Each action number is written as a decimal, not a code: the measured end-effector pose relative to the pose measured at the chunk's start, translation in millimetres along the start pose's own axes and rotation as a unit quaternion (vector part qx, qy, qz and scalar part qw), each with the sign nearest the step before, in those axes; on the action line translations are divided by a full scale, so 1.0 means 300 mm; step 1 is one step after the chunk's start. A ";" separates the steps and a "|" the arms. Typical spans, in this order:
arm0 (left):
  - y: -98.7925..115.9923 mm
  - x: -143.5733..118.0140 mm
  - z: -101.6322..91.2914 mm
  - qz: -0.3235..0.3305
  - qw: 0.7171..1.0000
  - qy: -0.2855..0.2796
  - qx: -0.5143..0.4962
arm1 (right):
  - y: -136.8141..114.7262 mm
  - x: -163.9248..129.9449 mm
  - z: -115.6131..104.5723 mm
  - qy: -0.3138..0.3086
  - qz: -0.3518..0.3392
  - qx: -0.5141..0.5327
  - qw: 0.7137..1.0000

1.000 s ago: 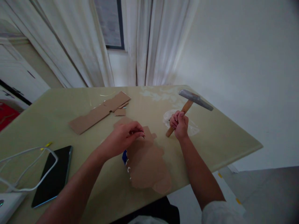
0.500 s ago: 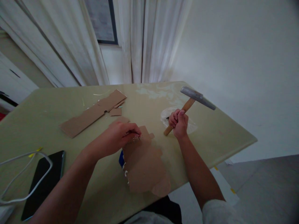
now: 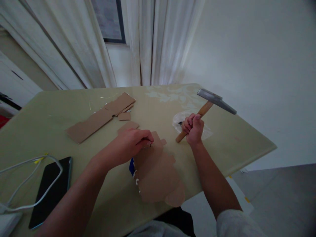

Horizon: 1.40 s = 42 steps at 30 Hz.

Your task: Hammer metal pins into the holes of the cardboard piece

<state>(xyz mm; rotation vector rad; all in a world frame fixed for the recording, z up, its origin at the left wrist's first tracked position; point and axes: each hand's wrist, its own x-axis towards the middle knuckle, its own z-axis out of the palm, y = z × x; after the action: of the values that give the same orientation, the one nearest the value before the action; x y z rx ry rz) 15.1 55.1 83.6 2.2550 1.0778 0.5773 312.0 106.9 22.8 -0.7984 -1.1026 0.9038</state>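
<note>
My right hand is wrapped round the wooden handle of a hammer, its grey metal head raised up and to the right above the table. With thumb and fingertips pinched, my left hand holds what looks like a small nail against a brown cardboard sheet. Only a thin dark bit of it shows under the fingertips. Along the sheet's left side, a blue thing and white bits along the edge peek out; what lies beneath the cardboard is hidden.
Cardboard strips lie at the back left of the table. A clear plastic bag with something dark in it sits behind my right hand. On the left are a black tablet and a white cable.
The whole view has shifted slightly, moving the table and hands a little rightward. The hammer stays raised, and my left hand keeps its pinch at the same spot on the cardboard.
</note>
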 end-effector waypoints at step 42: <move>-0.129 -0.513 0.318 -0.186 0.956 0.214 -0.073 | -0.030 -0.031 -0.019 -0.175 0.212 -0.173 0.946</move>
<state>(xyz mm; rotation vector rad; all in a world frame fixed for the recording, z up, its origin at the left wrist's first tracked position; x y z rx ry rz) -39.4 -77.6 -33.5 1.7742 1.5687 0.9703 317.6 94.3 25.8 -1.2300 -1.4555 1.2664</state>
